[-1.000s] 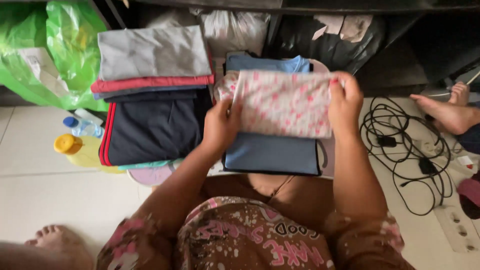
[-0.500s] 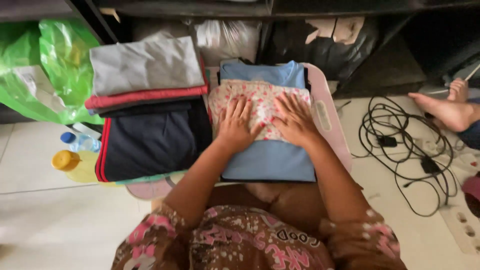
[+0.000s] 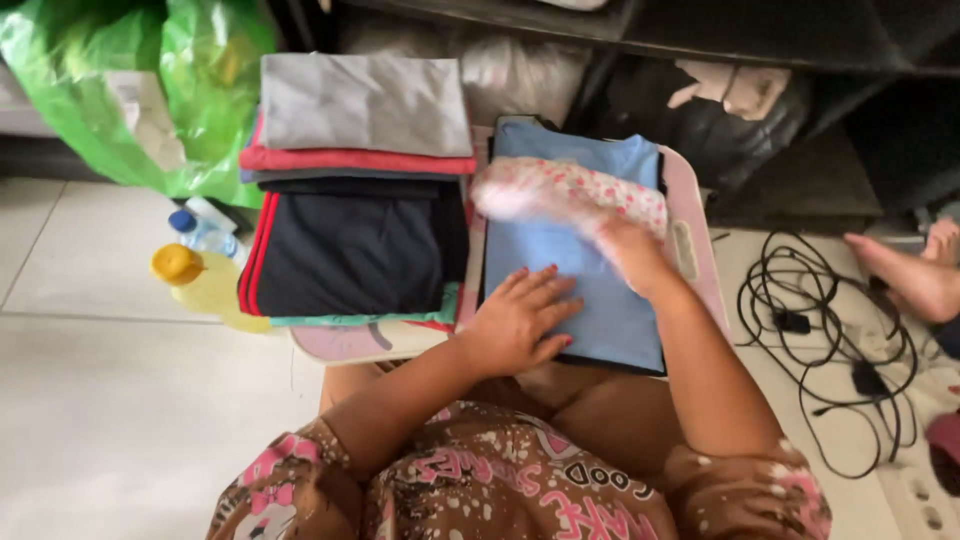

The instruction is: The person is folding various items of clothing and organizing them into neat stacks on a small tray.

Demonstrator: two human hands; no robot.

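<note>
At frame centre, the left hand (image 3: 522,322) lies flat, fingers spread, on the folded blue shirt (image 3: 570,270). The right hand (image 3: 630,252) grasps the blurred pink-patterned white garment (image 3: 565,190) above it, right of the folded clothes stack (image 3: 355,190).

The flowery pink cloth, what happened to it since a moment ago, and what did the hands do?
The flowery pink cloth was held up, pressed flat on the blue shirt, and is now lifted toward the back of the pile by the right hand. The left hand let go and now lies flat on the blue shirt. The folded stack beside it stayed as it was.
</note>
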